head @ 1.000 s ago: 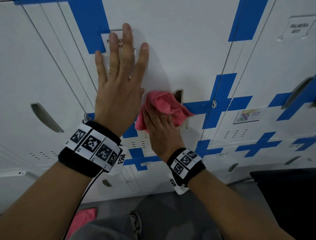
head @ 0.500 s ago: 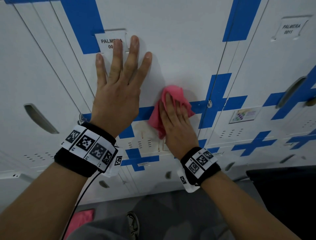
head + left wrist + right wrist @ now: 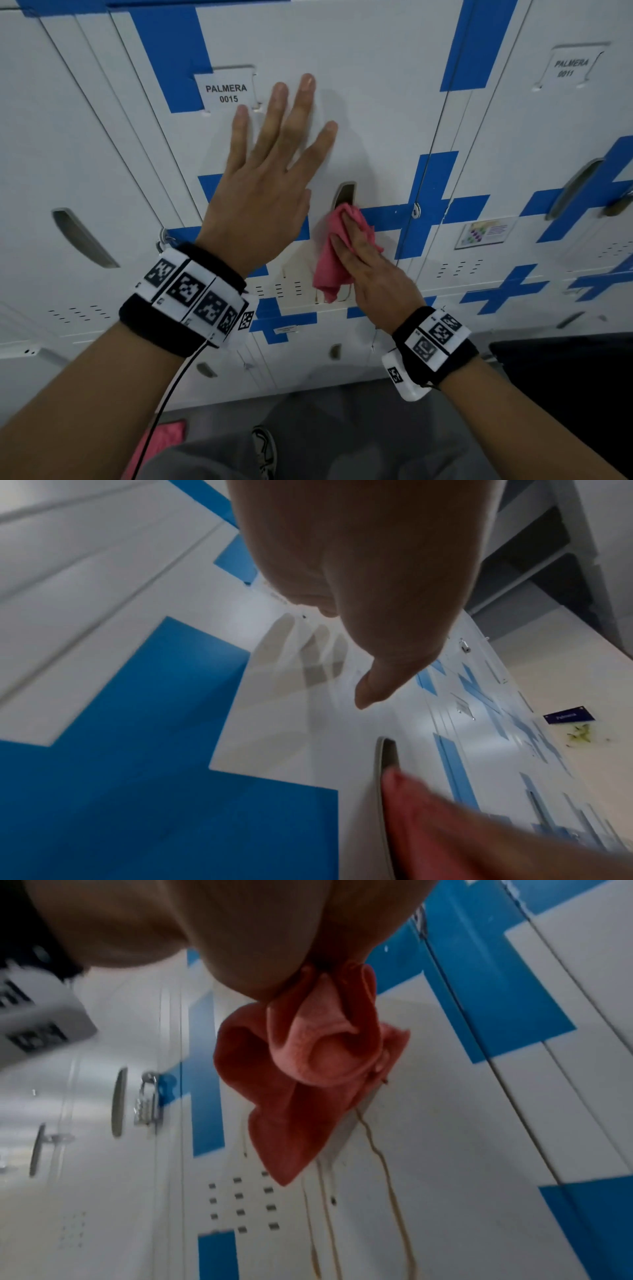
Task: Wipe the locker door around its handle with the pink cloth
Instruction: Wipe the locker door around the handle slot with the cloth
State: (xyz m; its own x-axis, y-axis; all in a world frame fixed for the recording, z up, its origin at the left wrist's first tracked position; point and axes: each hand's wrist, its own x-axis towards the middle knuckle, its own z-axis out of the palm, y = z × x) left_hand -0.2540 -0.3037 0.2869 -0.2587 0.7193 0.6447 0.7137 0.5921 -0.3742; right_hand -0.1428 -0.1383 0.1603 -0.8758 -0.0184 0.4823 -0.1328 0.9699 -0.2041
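Observation:
The white and blue locker door (image 3: 370, 113) carries a recessed grey handle (image 3: 346, 195). My left hand (image 3: 270, 192) lies flat on the door, up and left of the handle, fingers spread. My right hand (image 3: 366, 267) presses the bunched pink cloth (image 3: 330, 263) onto the door just below the handle. Its fingers lie straight over the cloth. In the right wrist view the cloth (image 3: 301, 1074) hangs gathered and pinched under the right hand (image 3: 240, 928). The left wrist view shows the handle (image 3: 387, 753) with the cloth (image 3: 421, 818) at its lower end.
A label reading PALMERA 0015 (image 3: 226, 92) sits above my left hand. Yellowish drip streaks (image 3: 377, 1150) run down the door under the cloth. Neighbouring lockers have handles (image 3: 82, 236) and a padlock (image 3: 149, 1099). A dark object (image 3: 565, 394) stands low on the right.
My right hand slid the cloth off the handle and down below it, so the handle's top shows again. My left hand shifted right and down, uncovering the label.

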